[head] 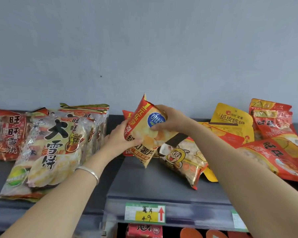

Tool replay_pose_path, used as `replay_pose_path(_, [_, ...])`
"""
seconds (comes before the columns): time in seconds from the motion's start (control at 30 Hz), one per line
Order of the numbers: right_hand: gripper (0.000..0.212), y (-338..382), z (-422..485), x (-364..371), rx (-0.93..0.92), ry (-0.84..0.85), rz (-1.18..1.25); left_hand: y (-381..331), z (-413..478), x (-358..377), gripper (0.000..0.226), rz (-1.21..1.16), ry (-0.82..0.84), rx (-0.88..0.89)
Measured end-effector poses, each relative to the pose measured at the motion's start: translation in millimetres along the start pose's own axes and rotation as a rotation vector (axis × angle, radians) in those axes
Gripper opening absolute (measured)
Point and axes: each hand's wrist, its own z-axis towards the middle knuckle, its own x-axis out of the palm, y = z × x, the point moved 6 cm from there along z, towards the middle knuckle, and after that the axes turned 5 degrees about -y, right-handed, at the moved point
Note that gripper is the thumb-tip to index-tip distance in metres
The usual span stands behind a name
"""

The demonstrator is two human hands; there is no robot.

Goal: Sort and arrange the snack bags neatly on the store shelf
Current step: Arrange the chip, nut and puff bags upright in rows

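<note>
While both hands close on it, the potato chip bag (159,137) hangs tilted over the middle of the shelf (153,184), its lower corner close to the deck; I cannot tell whether it touches. The left hand (120,140) grips the bag's left edge, fingers curled round it, and the right hand (169,120) pinches the upper right side, thumb across the blue logo. Holding it by two sides probably lets the person turn it upright and square it before setting it down. A second bag (127,115) in the same red and yellow print shows just behind, towards the back edge, so this spot looks meant for the chips; the price tag (144,213) on the front edge sits right below. Large rice cracker bags (55,143) lean stacked at the left end, grouped by kind. Towards the right end, a bee-mascot bag (180,158), a yellow walnut pouch (230,121) and red bags (278,152) lie overlapping, seemingly unsorted
</note>
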Motion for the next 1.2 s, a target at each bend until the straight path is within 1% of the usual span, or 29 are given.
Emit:
replay_pose_path(0.07, [0.067,5.9,12.6,-0.6,-0.003,-0.097,-0.156,7.0,4.3,-3.6,0.076,0.01,0.002,-0.012])
replay_pose_path(0.1, [0.062,7.4,17.5,-1.0,0.008,-0.18,-0.223,11.6,5.7,-3.6,0.068,0.005,0.009,-0.023])
replay_pose_path(0.13, [0.059,7.6,20.9,0.0,0.02,-0.268,-0.235,17.3,5.5,-1.1,0.06,0.0,0.028,-0.036])
replay_pose_path(0.17, [0.059,6.2,22.6,4.6,0.037,-0.334,-0.179,24.1,3.8,4.2,0.054,-0.01,0.056,-0.053])
replay_pose_path(0.23, [0.066,-4.5,22.5,23.5,0.098,-0.385,-0.042,39.3,-2.9,18.3,0.05,-0.047,0.106,-0.095])
replay_pose_path(0.3, [0.07,-13.4,14.9,45.9,0.165,-0.399,-0.095,51.2,-8.4,29.1,0.061,-0.104,0.111,-0.149])
replay_pose_path(0.37, [0.064,-20.2,9.6,63.3,0.206,-0.426,-0.104,56.9,-7.2,32.8,0.073,-0.162,0.094,-0.172])
replay_pose_path(0.43, [0.059,-24.9,11.9,77.9,0.226,-0.412,-0.049,59.0,-2.8,33.2,0.082,-0.199,0.093,-0.155])
replay_pose_path(0.5, [0.058,-26.3,16.0,86.6,0.213,-0.386,-0.03,60.4,0.1,32.3,0.09,-0.24,0.081,-0.107])
replay_pose_path(0.6, [0.059,-26.6,16.9,86.9,0.197,-0.346,-0.062,63.9,1.3,29.3,0.101,-0.167,-0.006,-0.073])
replay_pose_path(0.63, [0.058,-27.4,15.7,83.8,0.199,-0.346,-0.08,62.3,1.6,28.2,0.101,-0.107,-0.049,-0.05])
replay_pose_path(0.73, [0.057,-29.7,8.7,67.8,0.204,-0.379,-0.111,43.8,1.6,20.8,0.097,0.111,-0.221,0.092])
replay_pose_path(0.83, [0.053,-35.4,-3.9,45.1,0.186,-0.446,-0.142,20.5,-0.7,13.9,0.083,0.226,-0.362,0.204])
replay_pose_path(0.93, [0.051,-47.0,-22.7,19.4,0.173,-0.518,-0.188,-8.8,-4.5,18.6,0.067,0.322,-0.419,0.361])
replay_pose_path(1.03, [0.048,-62.6,-44.9,-5.8,0.192,-0.571,-0.228,-43.7,-9.5,36.6,0.054,0.379,-0.375,0.533])
replay_pose_path(1.1, [0.046,-72.3,-61.6,-22.5,0.201,-0.604,-0.27,-64.1,-13.6,56.1,0.051,0.387,-0.288,0.618])
replay_pose_path(1.2, [0.043,-87.1,-90.1,-44.8,0.217,-0.641,-0.355,-88.4,-21.0,91.2,0.049,0.385,-0.128,0.676])
